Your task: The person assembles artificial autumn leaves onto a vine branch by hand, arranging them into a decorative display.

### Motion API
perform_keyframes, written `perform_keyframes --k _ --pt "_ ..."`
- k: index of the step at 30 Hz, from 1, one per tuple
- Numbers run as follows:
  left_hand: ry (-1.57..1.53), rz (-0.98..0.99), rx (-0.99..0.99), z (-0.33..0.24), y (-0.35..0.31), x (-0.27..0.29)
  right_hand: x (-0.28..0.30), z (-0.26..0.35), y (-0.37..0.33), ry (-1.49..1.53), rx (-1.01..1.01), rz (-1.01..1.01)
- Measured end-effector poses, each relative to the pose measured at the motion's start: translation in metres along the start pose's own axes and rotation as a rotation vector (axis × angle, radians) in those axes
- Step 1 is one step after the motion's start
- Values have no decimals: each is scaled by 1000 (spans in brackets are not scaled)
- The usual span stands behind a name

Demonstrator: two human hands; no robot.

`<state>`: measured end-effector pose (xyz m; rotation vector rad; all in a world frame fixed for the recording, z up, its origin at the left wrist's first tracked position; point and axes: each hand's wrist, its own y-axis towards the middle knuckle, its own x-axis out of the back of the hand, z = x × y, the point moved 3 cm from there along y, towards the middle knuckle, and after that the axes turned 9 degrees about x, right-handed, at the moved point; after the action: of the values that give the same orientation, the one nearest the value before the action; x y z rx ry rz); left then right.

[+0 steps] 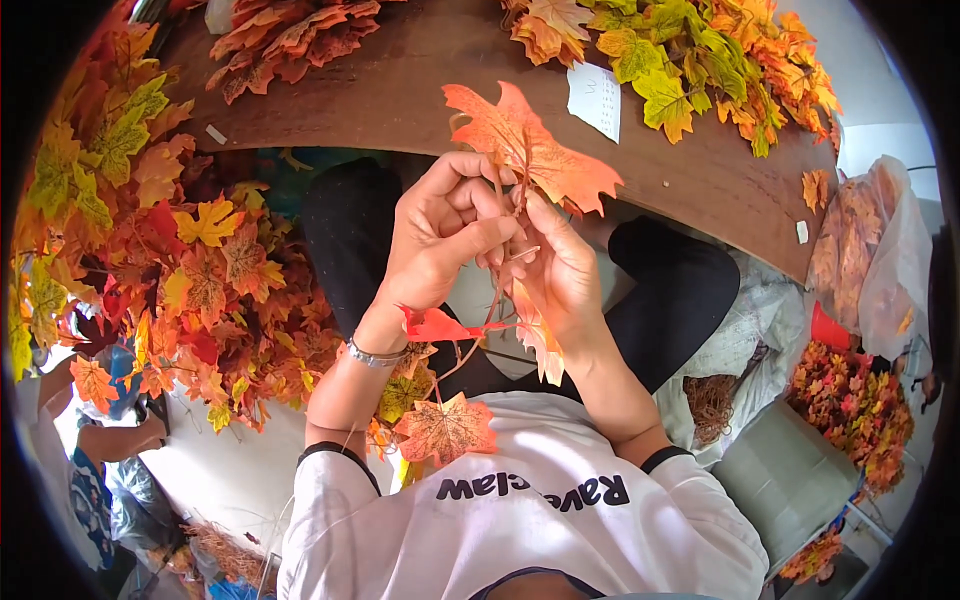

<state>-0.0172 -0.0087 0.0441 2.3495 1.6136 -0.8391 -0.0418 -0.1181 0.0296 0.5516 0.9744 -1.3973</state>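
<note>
Both hands meet in front of me with fingers pinched together on an artificial maple leaf garland (pixel 497 285), a thin brown stem with leaves. My left hand (pixel 440 230), a metal bracelet (pixel 375 355) at its wrist, grips the stem from the left. My right hand (pixel 560 262) pinches it from the other side, close to the base of a large orange leaf (pixel 535 145) that stands above the fingers. Below the hands hang a red leaf (pixel 440 325), a pale orange leaf (pixel 537 335) and an orange-and-brown leaf (pixel 450 428). The exact fingertip contact is partly hidden.
A brown table (pixel 400 90) curves ahead, carrying stacked orange leaves (pixel 300 40), yellow-green leaves (pixel 665 75) and a paper slip (pixel 594 102). A heap of leaf garlands (pixel 210 270) fills the left. At right stand a leaf-filled plastic bag (pixel 870 250), a white sack (pixel 745 320) and a grey bin (pixel 785 475).
</note>
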Motion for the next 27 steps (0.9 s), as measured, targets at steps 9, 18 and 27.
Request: perform_keyframes --k 9,18,27 --pt "1 3 6 2 -1 0 1 -1 -4 0 12 43" --pt "-27 27 -9 0 -2 -4 8 -3 -4 -50 69 78" --pt "-261 125 49 6 -1 -3 0 5 -6 -272 285 183"
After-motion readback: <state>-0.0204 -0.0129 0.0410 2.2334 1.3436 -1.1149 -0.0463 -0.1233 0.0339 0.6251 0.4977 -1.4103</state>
